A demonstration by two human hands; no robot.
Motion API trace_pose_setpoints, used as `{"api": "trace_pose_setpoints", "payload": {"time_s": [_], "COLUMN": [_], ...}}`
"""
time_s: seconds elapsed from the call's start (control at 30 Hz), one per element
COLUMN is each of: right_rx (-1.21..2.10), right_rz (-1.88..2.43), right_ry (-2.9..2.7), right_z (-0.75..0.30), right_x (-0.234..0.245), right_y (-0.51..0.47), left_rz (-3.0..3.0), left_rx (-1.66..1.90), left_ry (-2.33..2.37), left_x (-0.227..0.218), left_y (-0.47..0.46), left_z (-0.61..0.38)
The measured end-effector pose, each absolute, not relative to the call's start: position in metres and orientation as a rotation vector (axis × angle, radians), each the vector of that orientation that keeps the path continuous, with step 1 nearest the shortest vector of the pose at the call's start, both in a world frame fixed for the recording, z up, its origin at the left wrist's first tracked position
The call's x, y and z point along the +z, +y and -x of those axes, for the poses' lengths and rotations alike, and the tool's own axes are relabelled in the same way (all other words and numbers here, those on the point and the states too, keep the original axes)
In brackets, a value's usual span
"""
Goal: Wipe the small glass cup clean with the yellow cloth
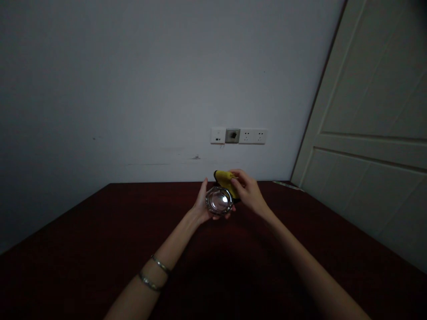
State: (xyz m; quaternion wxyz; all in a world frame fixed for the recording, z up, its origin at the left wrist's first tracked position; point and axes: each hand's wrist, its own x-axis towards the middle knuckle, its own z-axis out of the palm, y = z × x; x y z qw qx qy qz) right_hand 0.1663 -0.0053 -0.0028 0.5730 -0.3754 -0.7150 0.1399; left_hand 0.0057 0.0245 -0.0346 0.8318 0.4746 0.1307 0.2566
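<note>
— Two hands show in the head view, just below the middle of the frame. What does the left hand (201,205) hold?
— A small round glass dish (219,200). Its fingers curl around the rim and grip it, up off the dark red table (83,240).
— And the right hand (250,192)?
— Its fingers are closed on a yellow cloth (226,179). The cloth sits at the top right edge of the dish, touching it or very near. I can't tell which.
— So what step is this?
— I think it is the wiping step. The cloth is at the dish, but I can't see it inside the bowl part.
— What does the next move need?
— I think the left hand must hold tight, since glass is slippery. The cloth must press softly into the dish.
— Anything else?
— Two bracelets (155,272) on the left wrist, near the bottom. White wall plugs (239,136) sit above the hands, and a pale door (373,133) fills the right side.
</note>
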Motion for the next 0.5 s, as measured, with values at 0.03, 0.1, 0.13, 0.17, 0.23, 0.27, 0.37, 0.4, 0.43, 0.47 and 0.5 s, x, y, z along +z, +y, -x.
{"api": "trace_pose_setpoints", "payload": {"time_s": [0.03,0.1,0.13,0.17,0.23,0.27,0.37,0.4,0.43,0.47,0.5], "right_rx": [0.410,0.579,0.661,0.743,0.904,0.962,1.011,1.002,0.989,0.974,0.960], "right_rz": [0.863,0.826,0.806,0.788,0.759,0.746,0.769,0.807,0.852,0.896,0.929], "right_ry": [-1.679,-1.659,-1.644,-1.627,-1.598,-1.585,-1.578,-1.583,-1.591,-1.607,-1.631], "right_z": [-0.1662,-0.1674,-0.1685,-0.1697,-0.1714,-0.1718,-0.1704,-0.1696,-0.1688,-0.1683,-0.1683], "right_x": [-0.0022,-0.0010,-0.0004,0.0001,0.0008,0.0009,0.0012,0.0015,0.0019,0.0025,0.0031], "right_y": [-0.0062,-0.0078,-0.0085,-0.0090,-0.0096,-0.0096,-0.0091,-0.0090,-0.0090,-0.0093,-0.0096], "left_rz": [-0.999,-0.983,-0.978,-0.975,-0.978,-0.982,-0.999,-1.006,-1.014,-1.023,-1.033], "left_rx": [0.551,0.559,0.561,0.559,0.549,0.545,0.537,0.532,0.525,0.516,0.505], "left_ry": [0.281,0.293,0.297,0.299,0.300,0.297,0.289,0.293,0.302,0.315,0.328], "left_x": [-0.0353,-0.0364,-0.0368,-0.0371,-0.0378,-0.0382,-0.0401,-0.0410,-0.0421,-0.0433,-0.0444], "left_y": [0.0253,0.0270,0.0277,0.0283,0.0292,0.0296,0.0309,0.0314,0.0319,0.0324,0.0327], "left_z": [-0.0052,-0.0043,-0.0039,-0.0035,-0.0032,-0.0033,-0.0043,-0.0047,-0.0051,-0.0053,-0.0054]}}
